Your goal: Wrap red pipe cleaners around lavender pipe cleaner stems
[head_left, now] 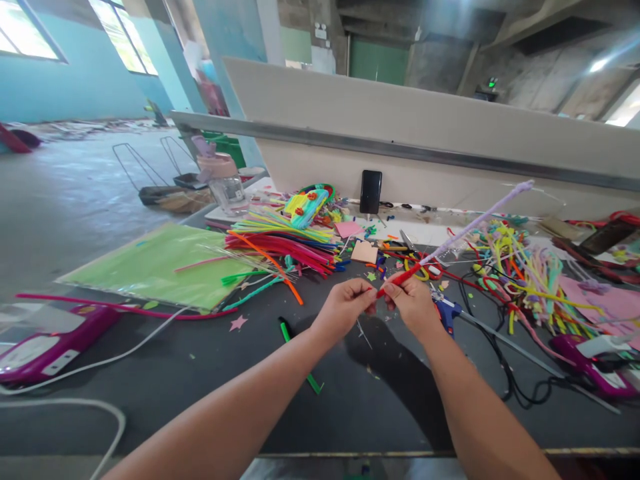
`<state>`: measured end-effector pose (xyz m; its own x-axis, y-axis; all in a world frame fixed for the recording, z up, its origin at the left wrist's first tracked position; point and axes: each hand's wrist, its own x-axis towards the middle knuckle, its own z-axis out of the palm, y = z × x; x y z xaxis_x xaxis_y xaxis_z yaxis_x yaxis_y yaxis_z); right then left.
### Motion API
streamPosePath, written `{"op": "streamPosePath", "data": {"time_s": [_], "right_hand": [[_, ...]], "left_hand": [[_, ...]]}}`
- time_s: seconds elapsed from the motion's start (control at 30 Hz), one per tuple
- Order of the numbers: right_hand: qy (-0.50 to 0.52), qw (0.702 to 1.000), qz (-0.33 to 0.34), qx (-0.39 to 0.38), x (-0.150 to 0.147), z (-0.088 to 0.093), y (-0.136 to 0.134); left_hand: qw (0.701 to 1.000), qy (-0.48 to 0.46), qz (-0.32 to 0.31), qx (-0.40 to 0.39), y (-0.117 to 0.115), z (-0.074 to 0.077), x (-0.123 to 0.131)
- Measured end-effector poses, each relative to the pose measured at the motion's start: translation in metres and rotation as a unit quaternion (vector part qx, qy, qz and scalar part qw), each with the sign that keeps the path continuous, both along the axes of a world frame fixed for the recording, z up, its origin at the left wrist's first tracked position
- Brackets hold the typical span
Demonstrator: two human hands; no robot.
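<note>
A long, slender stick wrapped in fuzzy fibre, red at its lower part and lilac above (456, 239), is held over the dark grey, matte tabletop (210, 393), in front of the person. Its long axis slants: the red end lies low between the hands, while the lilac end points up, away and to the right, tipped with a small knobby bend. The red stretch looks smooth and tightly wound; the lilac one is softer and furry.

The left hand (347, 305) pinches the lowest red end between thumb and fingertips. The right hand (413, 303) pinches the red stretch just beside it, thumb laid along the top; its other fingers are partly hidden.

Beyond the left hand lies a thick bundle of straight, fuzzy stems in red, pink, yellow and green (290, 243), next to a flat light green sheet in shiny clear plastic (150, 267). A slim green pen with a black end (287, 332) passes partly behind the left forearm. Near the right wrist rests a blue plastic glue gun (447, 312); farther right spreads a loose tangle of curled pastel stems (513, 280).
</note>
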<state>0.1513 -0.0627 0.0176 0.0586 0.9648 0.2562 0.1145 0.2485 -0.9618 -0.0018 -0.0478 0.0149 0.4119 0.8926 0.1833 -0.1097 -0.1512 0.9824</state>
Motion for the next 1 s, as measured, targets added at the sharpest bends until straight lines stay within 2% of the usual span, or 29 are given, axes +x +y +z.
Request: {"op": "streamPosePath", "data": {"time_s": [0.1,0.23,0.37,0.47,0.57,0.63,0.7,0.77,0.87,0.93,1.0], "right_hand": [[0.014,0.999,0.029,-0.008,0.002,0.001,0.000],[0.016,0.995,0.097,-0.017,0.007,0.001,0.000],[0.016,0.988,0.150,-0.016,0.015,0.001,0.000],[0.025,0.987,0.158,-0.018,0.022,0.001,0.002],[0.024,0.985,0.167,-0.026,0.026,-0.001,0.005],[0.031,0.985,0.168,-0.038,0.025,-0.003,0.007],[0.045,0.988,0.140,-0.044,0.021,-0.006,0.010],[0.055,0.993,0.097,-0.042,0.015,-0.008,0.011],[0.034,0.998,0.043,-0.038,0.009,-0.009,0.011],[0.017,0.999,0.017,-0.036,0.009,-0.007,0.011],[0.008,0.999,0.008,-0.031,0.012,-0.007,0.011]], "left_hand": [[0.987,-0.085,-0.063,-0.122,0.002,-0.002,0.000],[0.943,-0.152,-0.147,-0.257,0.002,-0.007,0.002],[0.903,-0.188,-0.222,-0.316,-0.001,-0.009,0.003],[0.897,-0.177,-0.240,-0.327,-0.003,-0.008,0.003],[0.905,-0.163,-0.240,-0.312,-0.005,-0.008,0.004],[0.922,-0.167,-0.211,-0.278,-0.006,-0.009,0.006],[0.952,-0.157,-0.146,-0.216,-0.007,-0.011,0.009],[0.984,-0.108,-0.059,-0.131,-0.007,-0.013,0.012],[0.999,-0.003,0.048,-0.021,-0.006,-0.015,0.014],[0.998,0.024,0.058,0.000,-0.005,-0.015,0.013],[1.000,0.013,0.018,-0.015,-0.004,-0.014,0.011]]}}
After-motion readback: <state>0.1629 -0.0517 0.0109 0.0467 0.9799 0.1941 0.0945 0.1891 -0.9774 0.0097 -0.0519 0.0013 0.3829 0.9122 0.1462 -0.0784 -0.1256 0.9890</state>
